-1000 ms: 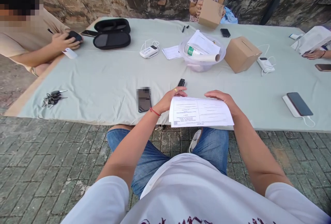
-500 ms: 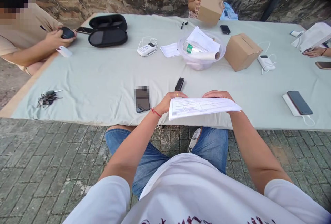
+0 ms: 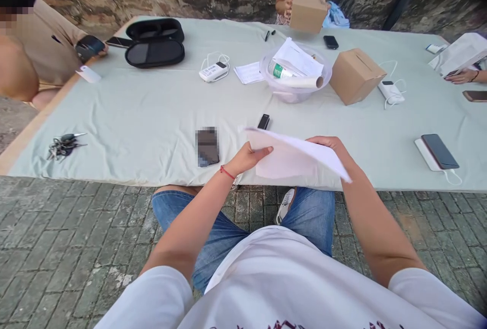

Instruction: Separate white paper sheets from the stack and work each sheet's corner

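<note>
Sheets of white paper [image 3: 292, 155] are held between my two hands over the table's near edge, tilted and partly spread apart. My left hand [image 3: 251, 159] grips their left side, its thumb lying on the near face and its other fingers hidden behind. At the far right edge, my right hand [image 3: 327, 142] is closed on the paper, with most of its fingers behind it. Just beyond the sheets lies a small black device [image 3: 264, 121]. A dark phone [image 3: 208, 146] rests on the cloth left of my left hand.
A plastic bowl [image 3: 292, 93] of papers and a bottle stands beyond, beside a cardboard box [image 3: 355, 78]. Keys [image 3: 64, 146] lie at left, an open black case [image 3: 154, 55] behind. A phone on a power bank [image 3: 439, 151] sits at right. Other people sit around the table [image 3: 152, 111].
The paper stack has tilted and opened out, its printed face turned out of sight. My left thumb has come onto the near face. Across the table, a person's cardboard box has turned.
</note>
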Available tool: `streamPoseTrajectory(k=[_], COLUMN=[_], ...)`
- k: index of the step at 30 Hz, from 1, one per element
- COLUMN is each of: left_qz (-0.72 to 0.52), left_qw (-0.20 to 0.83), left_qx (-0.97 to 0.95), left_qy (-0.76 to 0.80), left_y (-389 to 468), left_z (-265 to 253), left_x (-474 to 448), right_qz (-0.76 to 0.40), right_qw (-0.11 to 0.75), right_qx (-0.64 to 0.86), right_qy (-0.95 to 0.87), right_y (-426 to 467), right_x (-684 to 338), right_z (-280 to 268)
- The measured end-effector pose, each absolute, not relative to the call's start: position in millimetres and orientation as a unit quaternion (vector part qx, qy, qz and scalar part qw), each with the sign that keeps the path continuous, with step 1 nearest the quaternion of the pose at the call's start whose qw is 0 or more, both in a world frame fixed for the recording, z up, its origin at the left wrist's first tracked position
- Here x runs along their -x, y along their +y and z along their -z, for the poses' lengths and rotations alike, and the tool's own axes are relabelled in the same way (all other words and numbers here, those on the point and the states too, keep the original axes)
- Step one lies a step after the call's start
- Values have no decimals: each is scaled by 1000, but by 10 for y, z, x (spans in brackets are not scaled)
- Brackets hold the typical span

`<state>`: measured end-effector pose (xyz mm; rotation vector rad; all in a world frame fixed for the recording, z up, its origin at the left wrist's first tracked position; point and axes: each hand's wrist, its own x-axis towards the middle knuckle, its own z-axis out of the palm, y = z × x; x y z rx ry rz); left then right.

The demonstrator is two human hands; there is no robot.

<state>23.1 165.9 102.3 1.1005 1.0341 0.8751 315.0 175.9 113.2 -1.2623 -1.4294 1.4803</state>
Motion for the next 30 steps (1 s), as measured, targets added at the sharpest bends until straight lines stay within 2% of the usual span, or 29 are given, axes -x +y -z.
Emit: streamPoseTrajectory(k=[3, 5, 8, 14, 16, 19, 22, 27, 30], left_qz=[-417, -387, -311, -278, -281, -294, -292, -289, -289], left_qw=[711, 761, 780, 849, 842, 828, 836, 835, 838], left_qx=[-389, -297, -194, -11, -6, -36, -69, -121, -138], left_qy=[411, 427, 507, 450, 460, 475, 459, 452, 441], left_y=[1439, 1252, 946, 469, 412, 411, 447, 476, 481], left_z=[-964, -789, -444, -81, -59, -77, -140, -260, -304], left_x=[-267, -310, -386, -490, -500, -504, -512, -553, -558], right_qz=[-608, -657, -701, -677, -621, -417, -274, -246, -279], right_qw=[379, 354, 288, 254, 211, 143, 160, 211, 167], right_qx=[495, 509, 549, 591, 613, 687, 706, 562, 516], right_qy=[-492, -429, -353, -357, -441, -578, -633, -761, -792], right_y=[1537, 1305, 858, 179, 187, 430, 831, 1557, 1894], right_x=[-3251, -3271, -3235, -3201, -3271, -3404, -3411, -3072, -2891], right_z=[-1048, -879, -530, -116, -140, -311, -553, -739, -698])
